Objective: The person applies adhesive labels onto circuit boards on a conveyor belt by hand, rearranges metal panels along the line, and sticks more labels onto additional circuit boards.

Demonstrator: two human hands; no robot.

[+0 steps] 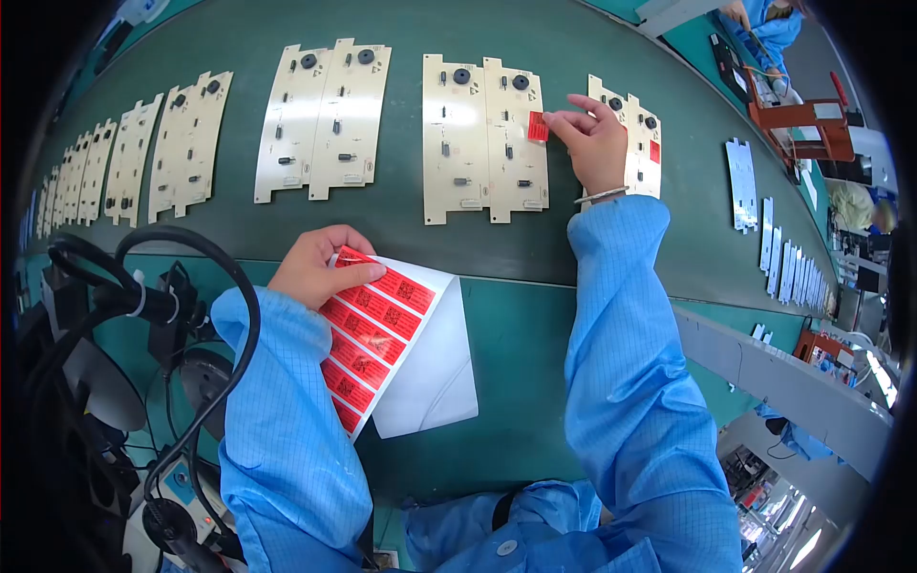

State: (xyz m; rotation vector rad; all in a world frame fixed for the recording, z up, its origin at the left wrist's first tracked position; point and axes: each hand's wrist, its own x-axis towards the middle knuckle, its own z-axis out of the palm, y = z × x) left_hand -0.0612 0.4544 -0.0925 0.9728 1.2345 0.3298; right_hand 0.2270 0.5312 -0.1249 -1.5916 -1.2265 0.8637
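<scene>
My left hand [325,265] pinches the top edge of a sheet of red labels [373,329], with white backing paper [435,372] behind it. A small red label [538,126] lies at the right edge of a cream circuit board pair [485,143]. My right hand [594,143] has its thumb and forefinger together at that label's right side. Just right of this hand is another board pair [645,162], partly hidden by the hand, with a red label [654,152] on it.
More cream boards [323,119] stretch leftward along the green surface [401,234]. Silvery boards [741,186] lie at the right. Black cables [250,315] and a lamp-like device stand at the left. A grey rail [783,382] crosses the right. Another person's blue sleeve [769,33] shows at upper right.
</scene>
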